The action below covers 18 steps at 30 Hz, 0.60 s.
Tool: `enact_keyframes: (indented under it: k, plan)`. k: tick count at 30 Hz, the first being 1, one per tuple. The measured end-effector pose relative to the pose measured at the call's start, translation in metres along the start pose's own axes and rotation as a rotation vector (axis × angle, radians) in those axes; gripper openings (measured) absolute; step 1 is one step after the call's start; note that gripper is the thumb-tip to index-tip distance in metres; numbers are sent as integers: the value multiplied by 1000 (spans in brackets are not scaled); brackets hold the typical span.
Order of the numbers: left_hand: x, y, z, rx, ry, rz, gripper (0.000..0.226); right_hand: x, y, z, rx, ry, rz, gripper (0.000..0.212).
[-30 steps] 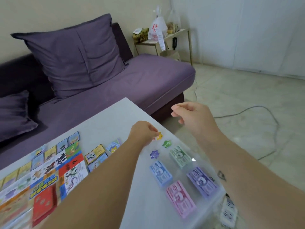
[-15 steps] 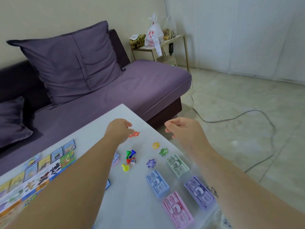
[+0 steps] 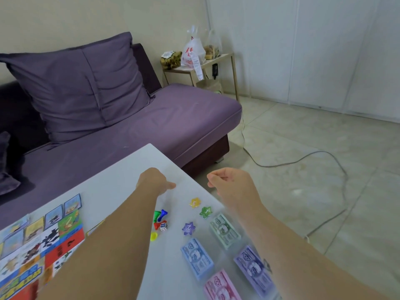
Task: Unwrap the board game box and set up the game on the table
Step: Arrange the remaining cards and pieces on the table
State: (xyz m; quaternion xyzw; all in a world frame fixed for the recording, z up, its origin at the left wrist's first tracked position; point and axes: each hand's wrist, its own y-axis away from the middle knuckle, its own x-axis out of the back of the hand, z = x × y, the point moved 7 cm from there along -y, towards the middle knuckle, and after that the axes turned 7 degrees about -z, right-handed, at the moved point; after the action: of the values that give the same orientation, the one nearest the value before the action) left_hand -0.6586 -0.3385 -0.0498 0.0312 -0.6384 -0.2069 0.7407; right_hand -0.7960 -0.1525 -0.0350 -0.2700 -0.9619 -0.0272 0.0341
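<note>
Gone from sight since half a second ago: the orange star token then showing at the fingertips of the left hand (image 3: 154, 180). Left hand now beyond the die (image 3: 163, 226), low over the white table (image 3: 121, 176), knuckles up, fingers curled under, thumb tip poking out to the right; cannot tell whether pinching anything. Right hand (image 3: 232, 185) beyond and to the right of the die, raised over the table's edge, fingers curled inward, thumb near forefinger; palm hidden, so cannot tell whether holding anything. Against the die's left side, a red pawn (image 3: 157, 225); just beyond the die, a green pawn (image 3: 156, 215) and a blue pawn (image 3: 162, 213) close together; just nearer than the die, a yellow pawn (image 3: 153, 236) at the edge of the left forearm. Right of the die, three numbered star tokens, apart from one another: purple star token (image 3: 188, 228) nearest, green star token (image 3: 205, 211) farther right, yellow star token (image 3: 194, 202) beyond and right. Farther right of the die and nearer the camera, four flat stacks of play money: green stack (image 3: 225, 230), blue stack (image 3: 197, 257), purple stack (image 3: 252, 269), pink stack (image 3: 220, 286), the last cut by the lower edge. Well left of the die, past the left forearm, the game board (image 3: 54, 234) with picture cards along its far edge. Far beyond the die, a purple sofa (image 3: 173, 120) with a large cushion (image 3: 86, 83).
</note>
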Motion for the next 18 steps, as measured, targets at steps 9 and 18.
enact_keyframes:
  k: [9, 18]
  plan:
    - [-3, 5, 3, 0, 238, -148, 30, 3, -5, 6, -2, -5, -2, 18]
    - [3, 6, -1, -19, 393, -187, 37, -2, -3, 5, -20, -30, -6, 23]
